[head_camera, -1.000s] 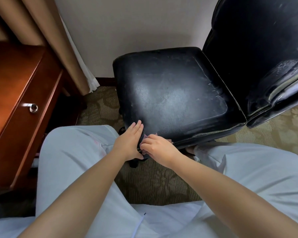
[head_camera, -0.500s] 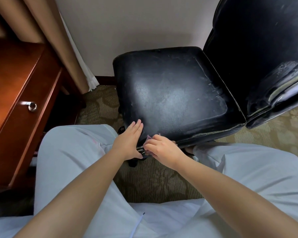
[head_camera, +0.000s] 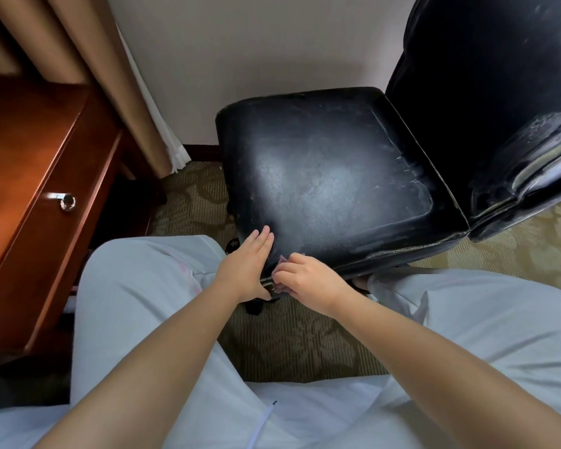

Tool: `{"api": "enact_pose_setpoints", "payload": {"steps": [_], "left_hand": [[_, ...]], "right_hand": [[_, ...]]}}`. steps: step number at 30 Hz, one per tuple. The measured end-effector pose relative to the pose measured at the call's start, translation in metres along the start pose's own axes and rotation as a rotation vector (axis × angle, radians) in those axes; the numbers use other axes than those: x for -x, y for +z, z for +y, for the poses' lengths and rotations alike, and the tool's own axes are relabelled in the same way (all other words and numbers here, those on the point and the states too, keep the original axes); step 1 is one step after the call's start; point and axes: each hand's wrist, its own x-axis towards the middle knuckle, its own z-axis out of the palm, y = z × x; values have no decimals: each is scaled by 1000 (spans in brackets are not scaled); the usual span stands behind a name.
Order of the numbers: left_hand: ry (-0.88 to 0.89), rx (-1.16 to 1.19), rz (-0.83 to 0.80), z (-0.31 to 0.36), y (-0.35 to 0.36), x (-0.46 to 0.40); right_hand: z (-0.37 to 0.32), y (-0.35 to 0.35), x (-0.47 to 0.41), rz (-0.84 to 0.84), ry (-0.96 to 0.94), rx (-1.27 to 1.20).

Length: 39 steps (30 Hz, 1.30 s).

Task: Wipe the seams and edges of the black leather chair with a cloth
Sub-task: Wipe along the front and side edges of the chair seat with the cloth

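Black leather chair (head_camera: 331,176) standing against the wall, seat facing the camera, backrest rising at right. Left hand (head_camera: 245,268) lying flat against the near left corner of the seat, fingers straight and together, thumb tucked under the seat edge. Right hand (head_camera: 308,280) just beside it, nearly touching, fingers curled and pinching a small pinkish cloth (head_camera: 282,259) against the front edge seam. Cloth mostly hidden under the right fingers, only a bit of fabric showing between the two hands at the seat corner. Light stitched seam (head_camera: 402,249) running along the front edge to the right of the hands. Knees in pale trousers (head_camera: 136,286) flanking the seat on either side. Wooden drawer unit (head_camera: 39,189) with a metal knob (head_camera: 67,200) sitting at left, tan curtain (head_camera: 104,76) hanging behind it, patterned carpet (head_camera: 292,338) below.
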Motion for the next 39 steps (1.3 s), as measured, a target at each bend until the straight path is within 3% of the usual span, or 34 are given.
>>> {"api": "enact_pose_setpoints", "payload": {"steps": [22, 30, 39], "left_hand": [[40, -52, 21, 20, 13, 8], [85, -183, -25, 18, 6, 8], [146, -383, 79, 17, 16, 4]], "right_hand": [[10, -9, 30, -76, -87, 65], [7, -8, 29, -140, -150, 64], [-7, -5, 29, -166, -92, 110]]}}
